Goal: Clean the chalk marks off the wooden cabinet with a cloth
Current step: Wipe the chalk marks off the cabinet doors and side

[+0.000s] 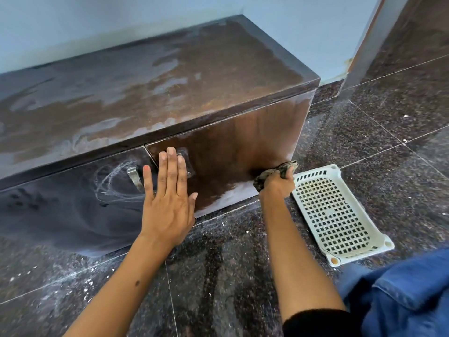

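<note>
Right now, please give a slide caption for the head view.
Right hand wipes brown wooden cabinet with crumpled cloth; flat left hand braces it.

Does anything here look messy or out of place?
Yes. White chalk scribbles loop around the handle on the left cabinet door, white crumbs litter the dark floor, and a plastic basket lies on the tiles beside the cabinet.

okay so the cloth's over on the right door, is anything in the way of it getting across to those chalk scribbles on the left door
Yes. The left hand rests flat on the cabinet front between the cloth gripped by the right hand and the chalk scribbles. A metal handle also sits within the scribbles.
</note>
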The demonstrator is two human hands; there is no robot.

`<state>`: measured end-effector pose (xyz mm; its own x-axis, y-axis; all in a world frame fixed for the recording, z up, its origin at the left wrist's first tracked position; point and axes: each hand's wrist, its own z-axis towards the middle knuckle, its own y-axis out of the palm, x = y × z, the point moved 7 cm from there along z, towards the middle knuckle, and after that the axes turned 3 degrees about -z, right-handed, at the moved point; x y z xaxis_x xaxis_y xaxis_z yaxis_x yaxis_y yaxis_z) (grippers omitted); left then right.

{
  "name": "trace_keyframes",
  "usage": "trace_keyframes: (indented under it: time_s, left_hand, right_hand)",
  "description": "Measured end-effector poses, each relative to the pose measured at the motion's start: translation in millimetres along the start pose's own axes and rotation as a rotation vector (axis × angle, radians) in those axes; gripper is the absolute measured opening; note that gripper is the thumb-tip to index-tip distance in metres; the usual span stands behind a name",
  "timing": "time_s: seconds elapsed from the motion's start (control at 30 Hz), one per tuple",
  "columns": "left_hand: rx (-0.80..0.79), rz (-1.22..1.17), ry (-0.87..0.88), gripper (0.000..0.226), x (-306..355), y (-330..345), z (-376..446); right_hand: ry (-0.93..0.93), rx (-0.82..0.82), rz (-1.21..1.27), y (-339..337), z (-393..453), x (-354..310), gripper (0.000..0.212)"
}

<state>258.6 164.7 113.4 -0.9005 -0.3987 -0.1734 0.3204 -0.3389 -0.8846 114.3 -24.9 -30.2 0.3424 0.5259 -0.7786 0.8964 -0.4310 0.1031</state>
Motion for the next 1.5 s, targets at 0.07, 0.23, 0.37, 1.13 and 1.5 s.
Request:
trace_keyframes:
  time_s: [0.07, 0.23, 0.37, 1.13, 1.5]
  left_hand:
    - [0.001, -0.001, -0.001, 0.073, 0, -1, -1]
    - [0.008, -0.014, 0.004, 0.073, 1, 0, 0]
    - [0.008, -0.024, 0.009, 0.072, -1, 1, -1]
    - [-0.038, 0.005, -0.002, 0.070, -2, -2, -2]
    - [-0.048, -0.005, 0.007, 0.070, -1, -4, -3]
  right_hand:
    - [-0.084, -0.003, -0.073, 0, -8, -9, 0.044]
    - [-0.705, -0.006, -0.101, 11, -80, -47, 0.046]
    - [-0.697, 0.006, -0.035, 11, -69, -47, 0.046]
    - [-0.839, -0.022, -0.009, 18, -87, -111, 0.043]
    - [-1.057, -0.069, -0.138, 20, -142, -101, 0.047]
